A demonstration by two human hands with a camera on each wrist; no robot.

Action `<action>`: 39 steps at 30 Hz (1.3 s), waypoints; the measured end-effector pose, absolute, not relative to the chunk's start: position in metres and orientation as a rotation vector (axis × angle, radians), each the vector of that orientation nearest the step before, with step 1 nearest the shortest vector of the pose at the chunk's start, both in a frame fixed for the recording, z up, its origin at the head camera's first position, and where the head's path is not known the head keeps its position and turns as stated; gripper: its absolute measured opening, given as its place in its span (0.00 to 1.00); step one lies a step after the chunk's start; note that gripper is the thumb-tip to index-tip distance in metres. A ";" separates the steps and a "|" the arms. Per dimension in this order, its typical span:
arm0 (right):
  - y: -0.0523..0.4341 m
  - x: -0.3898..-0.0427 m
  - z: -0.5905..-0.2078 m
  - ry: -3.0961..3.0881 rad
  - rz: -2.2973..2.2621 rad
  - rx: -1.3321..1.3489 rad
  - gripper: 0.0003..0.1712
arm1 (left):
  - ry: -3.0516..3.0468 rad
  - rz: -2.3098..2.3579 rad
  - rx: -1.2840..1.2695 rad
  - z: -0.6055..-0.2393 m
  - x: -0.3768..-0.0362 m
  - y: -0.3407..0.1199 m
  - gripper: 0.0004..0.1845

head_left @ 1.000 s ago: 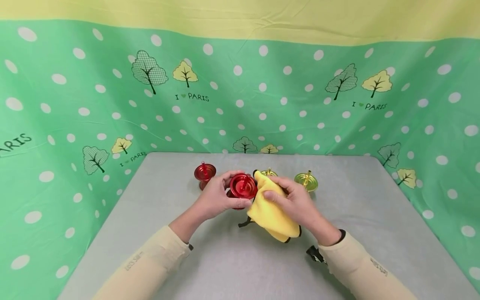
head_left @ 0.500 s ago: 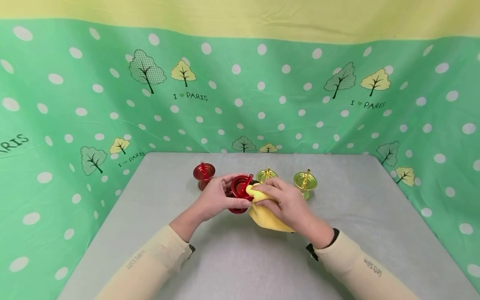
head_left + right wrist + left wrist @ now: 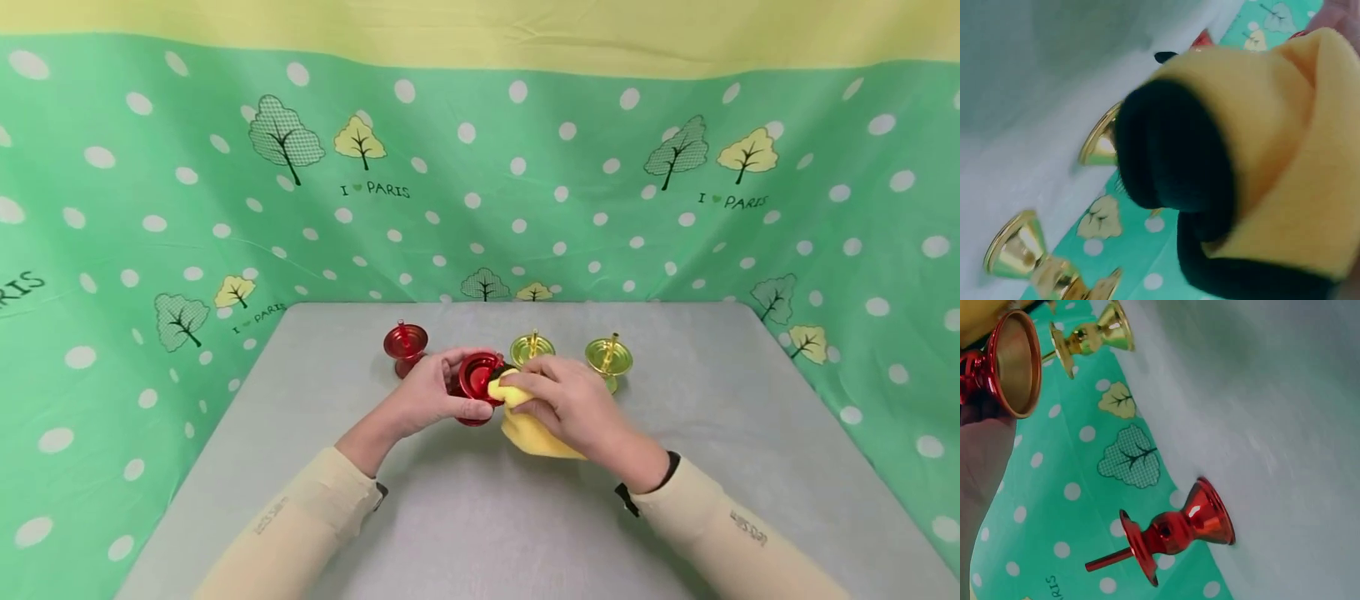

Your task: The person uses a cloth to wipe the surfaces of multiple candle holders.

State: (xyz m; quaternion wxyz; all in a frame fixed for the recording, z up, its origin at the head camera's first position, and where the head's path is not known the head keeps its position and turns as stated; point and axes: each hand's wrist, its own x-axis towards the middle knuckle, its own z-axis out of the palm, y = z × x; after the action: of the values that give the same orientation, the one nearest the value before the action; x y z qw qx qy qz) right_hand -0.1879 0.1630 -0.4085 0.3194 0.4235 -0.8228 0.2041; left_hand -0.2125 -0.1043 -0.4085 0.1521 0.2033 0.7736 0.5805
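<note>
Red candle holder (image 3: pixel 477 379) sits at frame centre in head view, lifted off the grey table (image 3: pixel 465 517) and tipped so its dish faces the camera; left hand (image 3: pixel 430 394) grips it, thumb along the lower edge, fingers curled over the top rim. In left wrist view the same holder (image 3: pixel 1004 365) shows upper left, hollow base toward the lens, w/ the palm below it. Right hand (image 3: pixel 570 400) pinches a yellow cloth (image 3: pixel 528 429) and presses a bunched corner against the holder's dish; rest of cloth hangs below the hand toward the table. Right wrist view: cloth (image 3: pixel 1285 150) fills most of frame, yellow w/ black trim; fingers not visible there. Second red holder (image 3: pixel 405 343) stands upright on table, left of centre, apart from the hands; also seen lower centre in left wrist view (image 3: pixel 1175 534). Two gold holders stand upright behind the right hand: one (image 3: pixel 532 348) just beside the knuckles, other (image 3: pixel 609 358) further right. Green dotted backdrop (image 3: pixel 150 208) w/ tree print surrounds the table.
</note>
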 end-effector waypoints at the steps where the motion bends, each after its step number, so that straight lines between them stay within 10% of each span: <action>1: 0.163 -0.190 -0.408 -2.156 0.526 1.090 0.25 | 2.200 1.678 0.589 -0.408 -0.212 -0.104 0.42; 39: 0.169 -0.193 -0.416 -2.245 0.503 0.903 0.23 | 2.180 1.843 0.414 -0.413 -0.205 -0.085 0.33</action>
State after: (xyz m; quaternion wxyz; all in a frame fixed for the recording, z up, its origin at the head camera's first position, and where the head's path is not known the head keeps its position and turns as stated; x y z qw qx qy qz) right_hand -0.1931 0.1686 -0.4164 0.3289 0.3452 -0.8577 0.1923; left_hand -0.2053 -0.0849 -0.4131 0.1283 0.1425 0.7494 0.6337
